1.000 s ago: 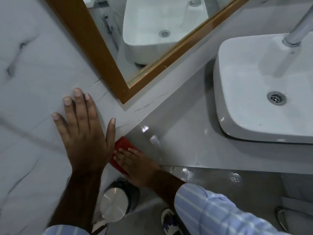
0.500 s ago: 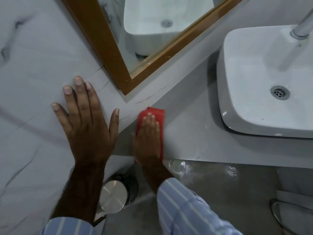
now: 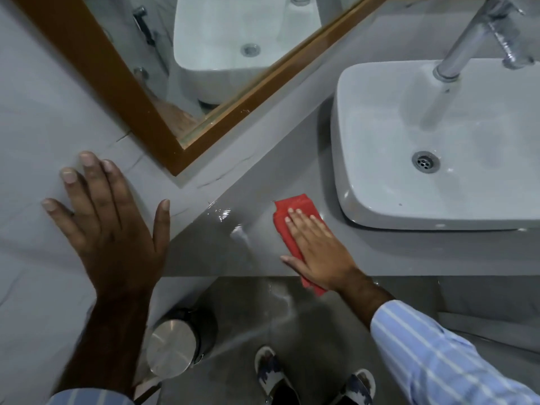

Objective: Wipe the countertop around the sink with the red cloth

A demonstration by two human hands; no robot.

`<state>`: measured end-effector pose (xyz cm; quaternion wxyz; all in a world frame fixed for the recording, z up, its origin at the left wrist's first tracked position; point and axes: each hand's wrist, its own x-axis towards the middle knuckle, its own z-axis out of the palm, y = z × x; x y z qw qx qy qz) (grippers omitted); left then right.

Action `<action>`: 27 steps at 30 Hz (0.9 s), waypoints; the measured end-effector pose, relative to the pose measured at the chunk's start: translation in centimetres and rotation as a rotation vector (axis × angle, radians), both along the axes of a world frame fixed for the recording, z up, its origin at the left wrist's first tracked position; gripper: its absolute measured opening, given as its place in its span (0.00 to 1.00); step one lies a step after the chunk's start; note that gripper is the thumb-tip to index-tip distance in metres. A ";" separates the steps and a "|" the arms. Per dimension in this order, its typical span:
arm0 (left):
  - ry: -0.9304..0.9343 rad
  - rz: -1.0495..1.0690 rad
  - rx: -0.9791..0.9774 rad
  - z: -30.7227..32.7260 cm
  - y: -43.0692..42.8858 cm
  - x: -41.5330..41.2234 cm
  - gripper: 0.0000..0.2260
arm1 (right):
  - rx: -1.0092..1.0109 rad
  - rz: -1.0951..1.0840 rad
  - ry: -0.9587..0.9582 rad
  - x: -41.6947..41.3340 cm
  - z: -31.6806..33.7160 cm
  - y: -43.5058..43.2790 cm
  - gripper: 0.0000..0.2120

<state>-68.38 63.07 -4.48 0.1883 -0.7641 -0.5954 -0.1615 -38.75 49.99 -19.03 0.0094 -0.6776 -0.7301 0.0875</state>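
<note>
A red cloth lies flat on the grey countertop, just left of the white basin. My right hand presses down on it with flat fingers; the cloth shows beyond my fingertips and below my palm at the counter's front edge. My left hand is spread open and flat against the marbled wall at the left, holding nothing. A wet shine streaks the counter between the two hands.
A wood-framed mirror hangs on the wall above the counter. A chrome tap stands over the basin. Below the counter a steel-lidded bin sits on the floor, near my sandalled feet.
My right hand slid the red cloth from the counter's left corner by the wall rightward to beside the basin. My left hand stayed flat on the wall.
</note>
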 end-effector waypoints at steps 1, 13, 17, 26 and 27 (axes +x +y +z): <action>-0.019 0.000 -0.003 -0.2 -0.3 0.4 0.37 | -0.008 -0.006 0.002 0.9 0.1 -0.3 0.41; -0.256 -0.512 -0.776 -10.6 -5.1 15.5 0.30 | 0.225 -0.783 0.465 5.2 2.7 -13.1 0.11; -0.237 -0.373 -0.891 -11.0 -4.2 22.1 0.30 | -0.010 -1.298 0.978 5.6 3.8 -15.0 0.17; -0.082 -0.167 -1.015 -9.6 -3.3 24.5 0.15 | -0.218 -1.488 1.774 5.5 4.2 -13.9 0.08; -0.082 -0.131 -1.056 -9.3 -3.8 24.1 0.14 | -0.231 -1.480 1.798 5.6 4.5 -14.3 0.06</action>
